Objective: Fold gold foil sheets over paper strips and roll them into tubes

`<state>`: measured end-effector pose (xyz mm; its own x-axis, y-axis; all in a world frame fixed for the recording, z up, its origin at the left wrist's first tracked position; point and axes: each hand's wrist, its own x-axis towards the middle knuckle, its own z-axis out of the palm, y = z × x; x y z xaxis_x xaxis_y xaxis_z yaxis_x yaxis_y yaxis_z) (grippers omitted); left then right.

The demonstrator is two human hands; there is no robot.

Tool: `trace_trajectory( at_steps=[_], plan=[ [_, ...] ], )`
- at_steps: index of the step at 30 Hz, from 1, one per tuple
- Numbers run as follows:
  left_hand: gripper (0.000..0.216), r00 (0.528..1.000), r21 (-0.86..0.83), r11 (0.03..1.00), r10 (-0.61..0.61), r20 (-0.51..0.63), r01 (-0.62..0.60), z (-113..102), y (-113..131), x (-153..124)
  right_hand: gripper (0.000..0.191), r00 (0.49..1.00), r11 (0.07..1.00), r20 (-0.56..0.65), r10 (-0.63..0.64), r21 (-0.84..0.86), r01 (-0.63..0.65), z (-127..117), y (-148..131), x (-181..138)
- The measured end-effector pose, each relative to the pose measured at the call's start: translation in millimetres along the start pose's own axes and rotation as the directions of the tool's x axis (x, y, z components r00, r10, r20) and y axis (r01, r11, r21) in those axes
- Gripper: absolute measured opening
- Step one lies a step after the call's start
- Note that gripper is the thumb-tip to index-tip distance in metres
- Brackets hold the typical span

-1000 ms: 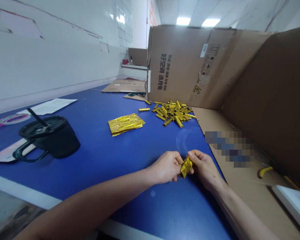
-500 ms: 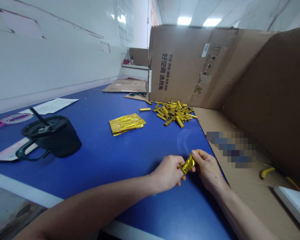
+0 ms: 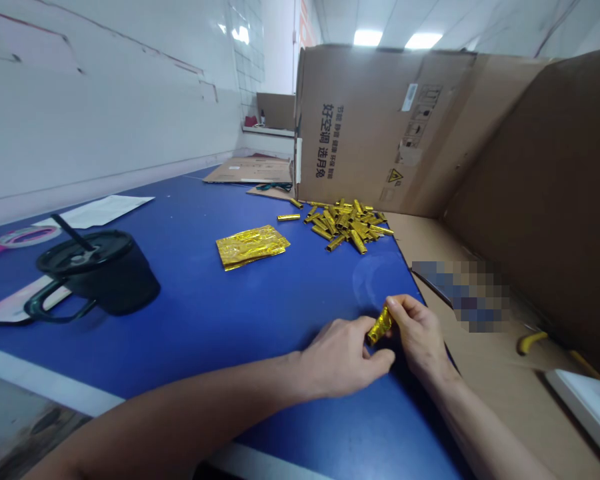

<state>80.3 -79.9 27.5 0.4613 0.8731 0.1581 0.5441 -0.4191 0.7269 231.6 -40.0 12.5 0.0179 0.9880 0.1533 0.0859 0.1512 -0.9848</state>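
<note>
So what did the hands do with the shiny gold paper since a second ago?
The gold foil piece went from a wider fold to a thin tube and shifted slightly up and right. The right hand keeps pinching it. The left hand sank and flattened toward the table, fingertips at the tube's lower end. The pile of gold rolls, flat foil sheets, black cup and cardboard box stayed put.

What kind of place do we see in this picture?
Probably a small handwork or packing workshop. A blue worktable carries a pile of gold foil rolls and a stack of foil sheets, cardboard boxes stand beside it, and the left hand and right hand pinch one foil piece.
</note>
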Motion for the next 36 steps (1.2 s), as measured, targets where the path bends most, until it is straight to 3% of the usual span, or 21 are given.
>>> trace_trajectory(
  at_steps=[7,12,17,23,27,36],
  plan=[
    [0.030,0.998,-0.025,0.999,-0.047,-0.039,0.046,-7.4,-13.7,13.6,0.024,0.994,0.989,-0.005,-0.112,-0.100,0.111,-3.1,1.9,0.3],
    [0.021,0.996,0.226,0.973,0.063,-0.065,-0.047,-25.3,-31.2,27.0,0.024,0.972,0.942,0.063,-0.225,-0.242,0.233,-5.0,0.7,3.2],
    [0.019,0.971,0.551,0.819,0.230,-0.060,-0.160,-27.7,-44.7,32.3,0.020,0.902,0.791,0.239,-0.360,-0.435,0.431,-5.8,4.5,5.1],
    [0.022,0.944,0.752,0.600,0.316,0.090,-0.273,-24.1,-55.1,26.0,0.020,0.834,0.624,0.458,-0.308,-0.565,0.540,-4.4,13.8,4.5],
    [0.020,0.947,0.777,0.571,0.307,0.099,-0.266,-24.0,-58.6,22.8,0.023,0.806,0.470,0.528,-0.268,-0.659,0.588,-3.0,13.8,3.0],
    [0.019,0.953,0.759,0.594,0.279,0.117,-0.267,-23.4,-58.9,18.7,0.023,0.805,0.257,0.547,-0.229,-0.764,0.592,2.5,1.9,-2.3]
  ],
)
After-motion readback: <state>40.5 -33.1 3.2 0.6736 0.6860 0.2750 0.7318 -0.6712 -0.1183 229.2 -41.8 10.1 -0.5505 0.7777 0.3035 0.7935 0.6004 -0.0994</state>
